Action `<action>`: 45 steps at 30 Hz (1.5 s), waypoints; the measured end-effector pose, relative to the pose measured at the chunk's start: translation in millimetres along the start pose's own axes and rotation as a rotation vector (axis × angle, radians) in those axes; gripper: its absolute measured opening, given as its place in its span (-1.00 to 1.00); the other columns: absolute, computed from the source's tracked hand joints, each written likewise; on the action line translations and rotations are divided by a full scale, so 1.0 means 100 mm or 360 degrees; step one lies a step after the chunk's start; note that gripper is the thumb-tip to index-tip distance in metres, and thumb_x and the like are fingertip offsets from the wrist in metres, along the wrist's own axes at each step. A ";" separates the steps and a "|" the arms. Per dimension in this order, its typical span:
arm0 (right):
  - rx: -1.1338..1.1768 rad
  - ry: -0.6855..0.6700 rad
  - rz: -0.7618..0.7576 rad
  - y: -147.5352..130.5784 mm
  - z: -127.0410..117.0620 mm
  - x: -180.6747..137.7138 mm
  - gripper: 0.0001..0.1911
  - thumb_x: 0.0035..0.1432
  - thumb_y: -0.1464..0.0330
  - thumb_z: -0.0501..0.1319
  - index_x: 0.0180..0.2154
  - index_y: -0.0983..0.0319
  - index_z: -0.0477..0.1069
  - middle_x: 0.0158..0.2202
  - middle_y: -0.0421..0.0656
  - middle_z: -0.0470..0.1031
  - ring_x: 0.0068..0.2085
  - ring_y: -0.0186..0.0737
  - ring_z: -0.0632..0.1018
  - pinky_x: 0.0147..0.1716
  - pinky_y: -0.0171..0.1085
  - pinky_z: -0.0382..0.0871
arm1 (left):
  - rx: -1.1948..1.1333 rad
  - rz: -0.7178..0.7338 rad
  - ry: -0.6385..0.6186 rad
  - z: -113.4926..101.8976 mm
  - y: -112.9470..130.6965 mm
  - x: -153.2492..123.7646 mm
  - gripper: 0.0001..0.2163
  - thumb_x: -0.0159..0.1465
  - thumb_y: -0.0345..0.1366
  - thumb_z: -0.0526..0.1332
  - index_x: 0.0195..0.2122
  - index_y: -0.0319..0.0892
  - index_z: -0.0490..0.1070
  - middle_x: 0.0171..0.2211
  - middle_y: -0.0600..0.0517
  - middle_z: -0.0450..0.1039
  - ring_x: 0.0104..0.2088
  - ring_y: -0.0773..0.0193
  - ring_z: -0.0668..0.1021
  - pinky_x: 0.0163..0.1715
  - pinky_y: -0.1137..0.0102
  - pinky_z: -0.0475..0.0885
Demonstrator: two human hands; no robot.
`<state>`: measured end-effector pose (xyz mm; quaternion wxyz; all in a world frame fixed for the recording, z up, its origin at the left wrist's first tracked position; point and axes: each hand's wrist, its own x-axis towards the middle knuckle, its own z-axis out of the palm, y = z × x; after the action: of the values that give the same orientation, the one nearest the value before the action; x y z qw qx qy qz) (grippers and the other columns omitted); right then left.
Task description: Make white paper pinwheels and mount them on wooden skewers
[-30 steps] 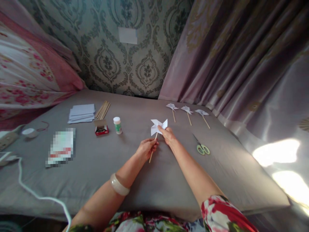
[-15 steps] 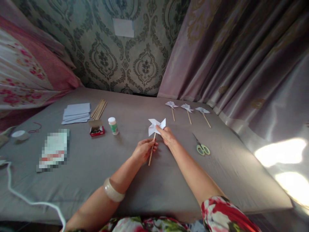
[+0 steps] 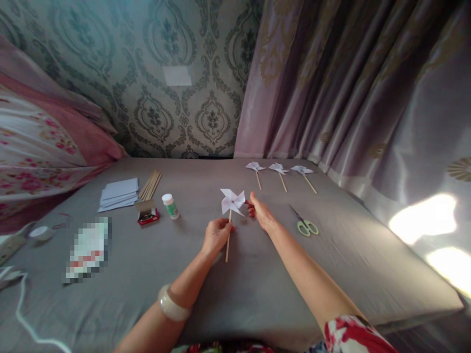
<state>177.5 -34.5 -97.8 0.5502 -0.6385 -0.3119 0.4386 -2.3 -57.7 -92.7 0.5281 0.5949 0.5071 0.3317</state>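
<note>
A white paper pinwheel [image 3: 232, 201] on a wooden stick faces up over the grey cloth, with a small dark dot at its centre. My left hand [image 3: 218, 235] is closed around the stick just under the paper blades. Beside the right-hand blade is my right hand [image 3: 262, 212], its thumb raised apart from loosely bent fingers and nothing seen in it. Whether its fingertips brush the blade I cannot tell. Green-handled scissors [image 3: 307, 227] lie to the right of that hand.
Three finished-looking pinwheels [image 3: 278, 169] lie at the back right. Toward the left are a stack of white paper [image 3: 118, 193], wooden sticks [image 3: 150, 185], a small red box [image 3: 147, 215] and a white-capped bottle [image 3: 170, 207]. A white cable [image 3: 27, 323] runs along the front left.
My right hand has let go of the pinwheel's centre and moved off to its right. The left hand keeps its hold on the stick. The view has tilted upward.
</note>
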 end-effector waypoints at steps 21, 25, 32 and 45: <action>-0.0935 0.0139 -0.0934 0.04 -0.08 -0.01 -0.74 0.14 0.36 0.11 -0.23 0.25 0.55 -0.23 -0.06 0.54 -0.24 -0.20 0.50 -0.12 -0.24 0.32 | 0.1163 0.0235 0.0127 -0.33 0.37 0.33 -0.75 0.26 -0.29 0.12 -0.14 -0.25 0.53 -0.18 -0.12 0.58 -0.18 0.15 0.56 -0.19 0.39 0.36; -0.1263 0.0139 -0.1118 0.06 0.07 -0.07 -0.72 0.20 0.41 0.07 -0.18 0.24 0.54 -0.16 -0.06 0.54 -0.10 -0.14 0.47 -0.03 -0.20 0.24 | 0.1186 0.0224 0.0152 -0.17 0.28 0.54 -0.72 0.26 -0.29 0.13 -0.07 -0.24 0.51 -0.11 -0.14 0.56 -0.11 0.12 0.54 -0.12 0.34 0.37; -0.1563 0.0163 -0.0958 0.12 0.11 -0.19 -0.70 0.27 0.35 0.05 -0.06 0.17 0.49 -0.05 -0.12 0.51 -0.02 -0.06 0.36 -0.07 -0.15 0.16 | 0.1163 0.0212 0.0102 -0.06 0.09 0.63 -0.72 0.25 -0.29 0.15 -0.04 -0.16 0.50 -0.08 -0.10 0.55 -0.08 0.11 0.53 -0.10 0.31 0.36; -0.1486 0.0115 -0.0799 0.20 0.11 -0.15 -0.71 0.24 0.33 0.07 -0.10 0.16 0.51 -0.05 -0.08 0.48 -0.02 -0.06 0.36 -0.08 -0.13 0.16 | 0.1192 0.0231 0.0156 -0.03 0.07 0.61 -0.77 0.23 -0.31 0.17 -0.12 -0.16 0.51 -0.13 -0.07 0.56 -0.09 0.10 0.49 -0.07 0.26 0.33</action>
<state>160.0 -46.7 -113.9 0.3058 -0.7359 -0.5980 0.0855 12.7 1.6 -93.8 0.2245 0.7645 0.5743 0.1879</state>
